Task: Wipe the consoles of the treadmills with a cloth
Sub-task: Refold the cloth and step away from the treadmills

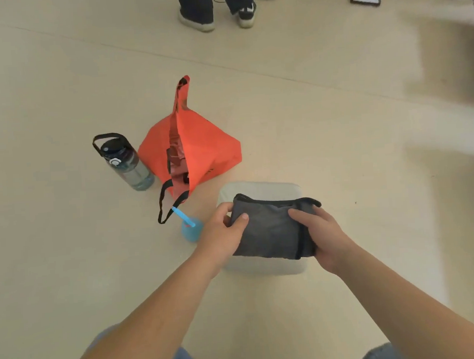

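From the head view, the folded grey cloth (272,230) lies on a pale stool (261,189) at 6 o'clock; the left hand (222,235) and right hand (325,235) each pinch an end. It looks soft, light and floppy, best held by its folded edges. One cloth, one bottle (126,164) and one orange bag (198,151) at 10 o'clock; no treadmill visible.

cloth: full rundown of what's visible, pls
The cloth is dark grey, soft-looking fabric with a darker bound edge, folded into a thick rectangle. It is held over a pale stool; whether it rests on it is unclear. The left hand grips its left edge, thumb on top; the right hand clasps its right end. No treadmill is in view.
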A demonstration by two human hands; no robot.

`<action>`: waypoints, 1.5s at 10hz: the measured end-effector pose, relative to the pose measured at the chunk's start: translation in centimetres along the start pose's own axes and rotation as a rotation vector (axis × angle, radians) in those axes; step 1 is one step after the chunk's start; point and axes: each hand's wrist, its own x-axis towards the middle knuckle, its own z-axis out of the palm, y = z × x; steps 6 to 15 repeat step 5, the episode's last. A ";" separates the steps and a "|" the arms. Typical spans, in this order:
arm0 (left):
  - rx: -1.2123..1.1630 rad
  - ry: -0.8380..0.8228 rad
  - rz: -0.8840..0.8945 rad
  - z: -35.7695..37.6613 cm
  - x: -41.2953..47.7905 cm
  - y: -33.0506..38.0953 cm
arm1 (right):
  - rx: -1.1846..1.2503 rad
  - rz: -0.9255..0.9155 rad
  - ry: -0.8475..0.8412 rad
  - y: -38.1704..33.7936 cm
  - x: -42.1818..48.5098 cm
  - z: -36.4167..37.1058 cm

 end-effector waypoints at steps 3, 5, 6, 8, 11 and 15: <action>0.403 0.020 0.019 1.4 10.6 -6.8 | -0.272 -0.169 0.141 4.7 12.0 0.2; 0.592 0.096 0.102 2.1 10.6 -8.0 | -0.668 -0.288 0.220 6.7 13.9 0.3; 0.592 0.096 0.102 2.1 10.6 -8.0 | -0.668 -0.288 0.220 6.7 13.9 0.3; 0.592 0.096 0.102 2.1 10.6 -8.0 | -0.668 -0.288 0.220 6.7 13.9 0.3; 0.592 0.096 0.102 2.1 10.6 -8.0 | -0.668 -0.288 0.220 6.7 13.9 0.3; 0.592 0.096 0.102 2.1 10.6 -8.0 | -0.668 -0.288 0.220 6.7 13.9 0.3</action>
